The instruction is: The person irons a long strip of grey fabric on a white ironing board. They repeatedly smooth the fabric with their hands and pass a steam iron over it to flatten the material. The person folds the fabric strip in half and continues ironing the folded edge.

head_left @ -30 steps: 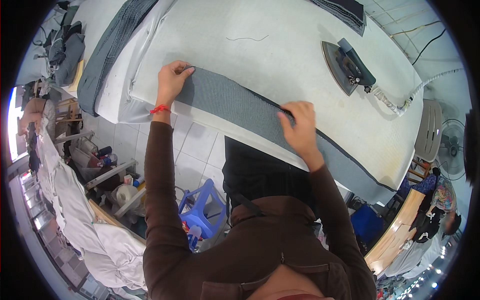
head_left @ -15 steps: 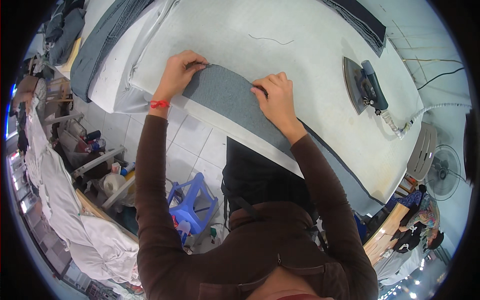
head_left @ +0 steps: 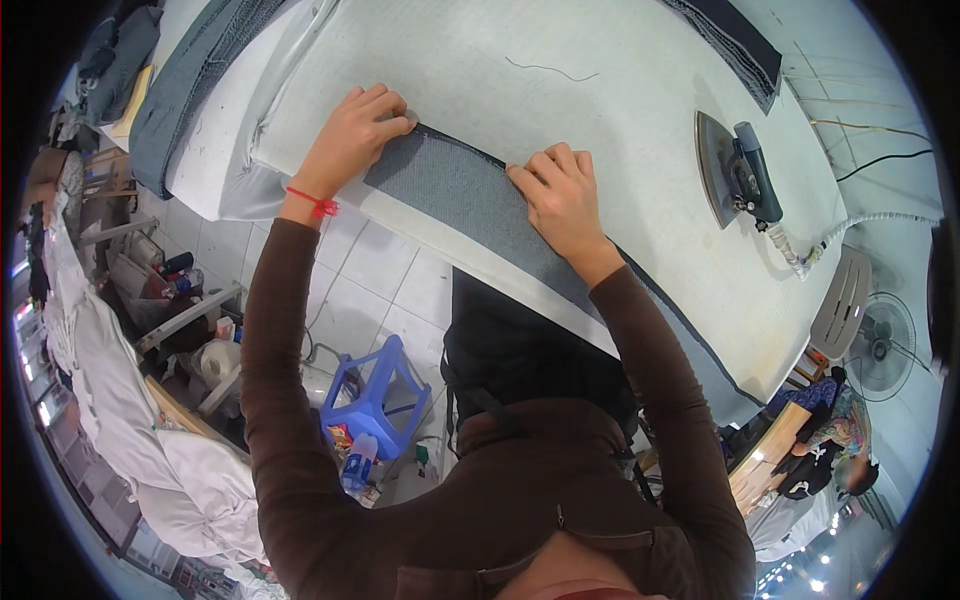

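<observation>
Our left hand (head_left: pixel 355 140) and right hand (head_left: pixel 560 195) pinch the strip (head_left: pixel 450 188) by its dark edge, apparently keeping it straight along the counter (head_left: pixel 640 110); the iron (head_left: pixel 712 165) rests apart, leaving room.

Open tabletop was left on the white table (head_left: pixel 650 130) beyond both hands, crossed by a thin thread (head_left: pixel 555 69), while a short gap was framed by the left hand (head_left: pixel 350 135) and right hand (head_left: pixel 562 200). Passage was blocked at right by an iron (head_left: pixel 755 185) and its hose (head_left: pixel 785 245), at far right by stacked dark cloth (head_left: pixel 735 45), and at left by draped grey cloth (head_left: pixel 190 100). Below, floor space was obstructed by a blue stool (head_left: pixel 372 412).
</observation>
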### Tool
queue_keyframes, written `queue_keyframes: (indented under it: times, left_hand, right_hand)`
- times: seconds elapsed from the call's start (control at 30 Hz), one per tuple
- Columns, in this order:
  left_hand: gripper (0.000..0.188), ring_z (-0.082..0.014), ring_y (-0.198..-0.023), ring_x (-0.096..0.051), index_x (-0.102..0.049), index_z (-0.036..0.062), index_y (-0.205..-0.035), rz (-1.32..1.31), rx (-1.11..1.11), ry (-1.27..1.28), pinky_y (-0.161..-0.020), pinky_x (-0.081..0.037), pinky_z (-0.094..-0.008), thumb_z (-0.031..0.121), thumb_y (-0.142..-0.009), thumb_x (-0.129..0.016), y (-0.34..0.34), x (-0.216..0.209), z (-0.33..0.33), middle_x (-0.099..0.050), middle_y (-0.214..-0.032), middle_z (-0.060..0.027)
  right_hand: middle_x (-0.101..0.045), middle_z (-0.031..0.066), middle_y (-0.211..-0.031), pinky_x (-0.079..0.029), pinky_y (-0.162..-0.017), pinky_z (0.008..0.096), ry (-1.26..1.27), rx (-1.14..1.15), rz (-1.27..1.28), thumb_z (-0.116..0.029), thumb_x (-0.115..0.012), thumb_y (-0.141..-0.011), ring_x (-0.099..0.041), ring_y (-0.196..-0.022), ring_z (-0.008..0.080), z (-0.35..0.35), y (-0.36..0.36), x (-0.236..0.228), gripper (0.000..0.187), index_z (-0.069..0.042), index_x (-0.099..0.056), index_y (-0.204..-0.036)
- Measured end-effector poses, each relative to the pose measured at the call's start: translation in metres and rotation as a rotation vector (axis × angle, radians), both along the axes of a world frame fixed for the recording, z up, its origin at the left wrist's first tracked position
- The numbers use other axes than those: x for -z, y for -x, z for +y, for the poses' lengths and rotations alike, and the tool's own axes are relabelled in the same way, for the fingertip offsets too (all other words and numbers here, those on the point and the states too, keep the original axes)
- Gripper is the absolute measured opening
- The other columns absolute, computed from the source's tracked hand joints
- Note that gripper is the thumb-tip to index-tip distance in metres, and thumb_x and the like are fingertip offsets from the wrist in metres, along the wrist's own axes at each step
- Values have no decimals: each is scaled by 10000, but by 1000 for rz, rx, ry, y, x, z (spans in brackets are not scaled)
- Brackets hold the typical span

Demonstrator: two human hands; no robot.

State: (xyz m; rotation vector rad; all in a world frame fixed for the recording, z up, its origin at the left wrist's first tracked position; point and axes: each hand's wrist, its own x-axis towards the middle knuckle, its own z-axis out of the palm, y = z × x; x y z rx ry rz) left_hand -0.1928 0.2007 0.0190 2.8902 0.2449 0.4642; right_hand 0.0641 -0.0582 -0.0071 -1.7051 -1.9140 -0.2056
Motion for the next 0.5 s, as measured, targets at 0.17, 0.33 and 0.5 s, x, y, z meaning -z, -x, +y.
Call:
queue_keyframes:
  times: [0.17,0.33,0.5]
  left_hand:
    - [309,-221,-1161,-674,-869,107,-1135,31,-82,-159,-931,-485,-393,48,-837,-813,3,-4,-19,-740,-1198,-7]
    - [363,-234,-1192,-652,-874,80,-1138,132,-372,-212,-972,-454,-440,342,-889,-843,-9,-21,-73,-749,-1209,-11]
    - [544,-271,-1257,-663,-856,44,-1242,87,-795,-135,-1010,-447,-482,544,-1041,-786,-41,-8,-128,-789,-1292,-54]
  right_hand:
    - [-637,-4,-952,-459,-844,388,-17,-45,-187,-120,-790,-863,-618,-974,199,1,4,-12,79,-114,-786,-942]
    - [-656,-7,-971,-472,-828,375,40,-25,-308,-131,-786,-881,-633,-987,194,-6,17,-12,73,-93,-781,-942]
    - [-714,-3,-1048,-478,-835,367,152,70,-376,-133,-769,-942,-647,-1022,177,-22,34,-22,325,-16,-850,-1234]
